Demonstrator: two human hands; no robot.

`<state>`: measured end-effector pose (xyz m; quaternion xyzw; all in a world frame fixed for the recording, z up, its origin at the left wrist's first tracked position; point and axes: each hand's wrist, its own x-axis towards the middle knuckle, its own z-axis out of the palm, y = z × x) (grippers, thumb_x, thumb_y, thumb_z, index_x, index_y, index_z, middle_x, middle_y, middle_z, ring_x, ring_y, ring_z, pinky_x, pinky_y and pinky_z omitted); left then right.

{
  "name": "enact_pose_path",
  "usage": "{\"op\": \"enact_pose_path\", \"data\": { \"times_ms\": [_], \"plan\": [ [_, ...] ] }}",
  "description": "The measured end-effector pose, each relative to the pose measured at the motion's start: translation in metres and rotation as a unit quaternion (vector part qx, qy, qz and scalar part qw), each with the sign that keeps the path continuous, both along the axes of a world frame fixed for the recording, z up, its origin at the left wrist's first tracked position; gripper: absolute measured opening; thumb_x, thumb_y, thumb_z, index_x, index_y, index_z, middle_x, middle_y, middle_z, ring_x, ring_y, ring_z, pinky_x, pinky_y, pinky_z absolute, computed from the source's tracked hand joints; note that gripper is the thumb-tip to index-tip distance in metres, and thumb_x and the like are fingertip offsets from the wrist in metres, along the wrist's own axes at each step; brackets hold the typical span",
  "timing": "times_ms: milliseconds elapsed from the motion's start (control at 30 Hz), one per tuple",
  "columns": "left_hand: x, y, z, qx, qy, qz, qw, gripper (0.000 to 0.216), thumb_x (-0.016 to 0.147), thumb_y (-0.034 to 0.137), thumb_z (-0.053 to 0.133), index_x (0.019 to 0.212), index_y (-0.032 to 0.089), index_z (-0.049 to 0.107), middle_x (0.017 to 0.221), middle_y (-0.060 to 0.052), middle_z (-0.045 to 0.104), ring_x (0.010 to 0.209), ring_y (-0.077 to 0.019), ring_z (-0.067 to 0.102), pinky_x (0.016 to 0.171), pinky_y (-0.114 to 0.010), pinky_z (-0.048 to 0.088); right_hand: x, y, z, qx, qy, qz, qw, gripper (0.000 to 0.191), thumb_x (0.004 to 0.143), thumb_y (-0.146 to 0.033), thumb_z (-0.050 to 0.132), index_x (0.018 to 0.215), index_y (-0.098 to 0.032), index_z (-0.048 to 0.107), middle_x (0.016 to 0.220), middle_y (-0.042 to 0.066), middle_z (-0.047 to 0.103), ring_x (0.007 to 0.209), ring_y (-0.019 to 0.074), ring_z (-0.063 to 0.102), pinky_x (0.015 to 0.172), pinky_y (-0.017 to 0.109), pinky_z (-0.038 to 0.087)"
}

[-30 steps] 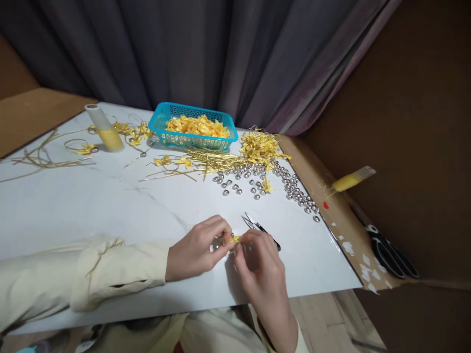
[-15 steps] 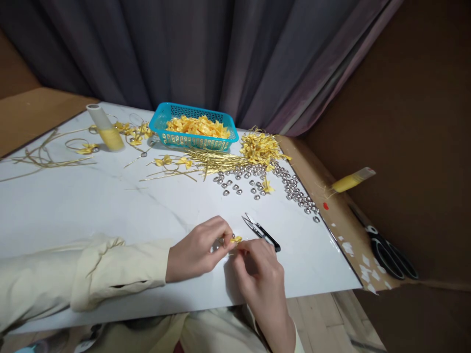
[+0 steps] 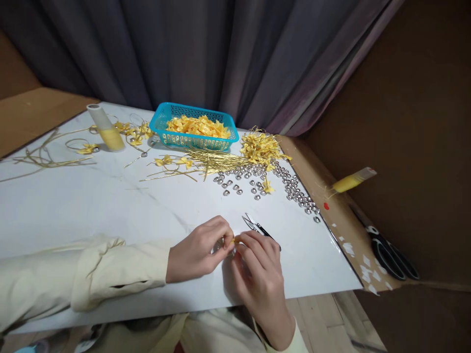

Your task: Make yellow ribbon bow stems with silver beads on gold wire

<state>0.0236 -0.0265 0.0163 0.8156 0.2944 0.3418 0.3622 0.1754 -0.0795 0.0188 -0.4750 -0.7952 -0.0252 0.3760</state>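
Note:
My left hand [image 3: 200, 249] is closed in a pinch on a small yellow ribbon bow [image 3: 234, 240], which is mostly hidden by my fingertips. From the right, my right hand [image 3: 260, 279] meets it, thumb and fingers closed around the same bow. Whether a bead or a wire is also held between the fingers is too small to tell. Just beyond my right fingers lie black-handled thread snips [image 3: 262, 228], tips apart, their handles partly covered by that hand. Loose silver beads [image 3: 237, 189] are scattered farther up the white table [image 3: 110, 211].
A turquoise basket [image 3: 156, 125] holds many yellow bows. Gold wire strips [image 3: 217, 162] and a heap of wired bows [image 3: 259, 147] lie beside it. Yellow thread spools stand at left [image 3: 110, 137] and lie at right [image 3: 349, 183]. Black scissors [image 3: 392, 257] rest on the cardboard.
My right fingers have shifted up and closed over the bow, so less of it shows. They also cover more of the snips. My left hand has barely moved.

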Motion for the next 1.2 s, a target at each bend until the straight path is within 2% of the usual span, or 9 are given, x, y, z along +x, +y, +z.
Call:
{"op": "enact_pose_path", "data": {
  "times_ms": [167, 467, 667, 833, 967, 1100, 1200],
  "plan": [
    [0.000, 0.000, 0.001, -0.002, -0.001, 0.011, 1.000, 0.017, 0.084, 0.011, 0.045, 0.071, 0.020, 0.039, 0.076, -0.002, 0.051, 0.074, -0.0134, 0.051, 0.067, -0.025, 0.043, 0.004, 0.003, 0.003, -0.027, -0.015, -0.001, 1.000, 0.019, 0.079, -0.002, 0.048, 0.089, -0.018, 0.052, 0.091, 0.008, 0.064, 0.093, 0.0234, 0.054, 0.076, 0.039, 0.040],
    [-0.001, 0.000, -0.001, 0.000, 0.001, -0.012, 1.000, 0.016, 0.084, 0.009, 0.045, 0.072, 0.019, 0.040, 0.077, -0.002, 0.050, 0.075, -0.0134, 0.050, 0.067, -0.025, 0.042, 0.007, 0.007, 0.009, -0.054, 0.002, 0.001, 0.999, 0.021, 0.080, -0.001, 0.044, 0.091, -0.019, 0.049, 0.079, 0.004, 0.060, 0.085, 0.0203, 0.054, 0.073, 0.035, 0.039],
    [-0.001, 0.000, -0.002, -0.010, 0.017, -0.014, 1.000, 0.015, 0.082, 0.009, 0.046, 0.073, 0.019, 0.041, 0.077, -0.001, 0.051, 0.073, -0.0130, 0.050, 0.066, -0.024, 0.042, 0.011, 0.011, 0.015, -0.069, -0.025, 0.029, 0.997, 0.023, 0.077, 0.001, 0.043, 0.089, -0.018, 0.049, 0.077, 0.004, 0.060, 0.082, 0.0200, 0.054, 0.070, 0.034, 0.038],
    [-0.001, 0.000, -0.002, -0.004, 0.023, -0.025, 0.999, 0.013, 0.084, 0.012, 0.045, 0.073, 0.019, 0.041, 0.076, -0.001, 0.049, 0.072, -0.0130, 0.050, 0.066, -0.024, 0.041, 0.018, 0.015, 0.019, -0.167, 0.028, 0.028, 0.985, 0.022, 0.075, -0.002, 0.046, 0.087, -0.019, 0.050, 0.080, 0.002, 0.060, 0.078, 0.0170, 0.054, 0.070, 0.030, 0.041],
    [-0.001, 0.000, -0.003, -0.004, 0.028, -0.046, 0.999, 0.013, 0.083, 0.009, 0.045, 0.075, 0.018, 0.042, 0.077, -0.001, 0.049, 0.073, -0.0129, 0.049, 0.067, -0.023, 0.041, 0.022, 0.018, 0.024, -0.241, 0.020, 0.047, 0.969, 0.025, 0.075, -0.001, 0.046, 0.091, -0.020, 0.051, 0.082, 0.002, 0.061, 0.082, 0.0175, 0.055, 0.074, 0.031, 0.041],
    [0.000, 0.002, -0.004, -0.009, 0.025, -0.046, 0.999, 0.013, 0.082, 0.008, 0.045, 0.075, 0.018, 0.042, 0.077, -0.001, 0.048, 0.073, -0.0126, 0.049, 0.067, -0.023, 0.041, 0.023, 0.022, 0.027, -0.234, -0.005, 0.054, 0.971, 0.022, 0.076, -0.003, 0.048, 0.089, -0.019, 0.053, 0.087, 0.004, 0.061, 0.086, 0.0196, 0.054, 0.075, 0.033, 0.039],
    [-0.001, 0.002, -0.004, -0.016, 0.028, -0.039, 0.999, 0.013, 0.082, 0.009, 0.046, 0.074, 0.018, 0.042, 0.077, -0.001, 0.048, 0.072, -0.0125, 0.049, 0.066, -0.023, 0.041, 0.023, 0.023, 0.025, -0.209, -0.037, 0.055, 0.976, 0.017, 0.076, -0.003, 0.049, 0.081, -0.019, 0.056, 0.083, 0.004, 0.061, 0.087, 0.0204, 0.053, 0.076, 0.034, 0.037]
  ]
}}
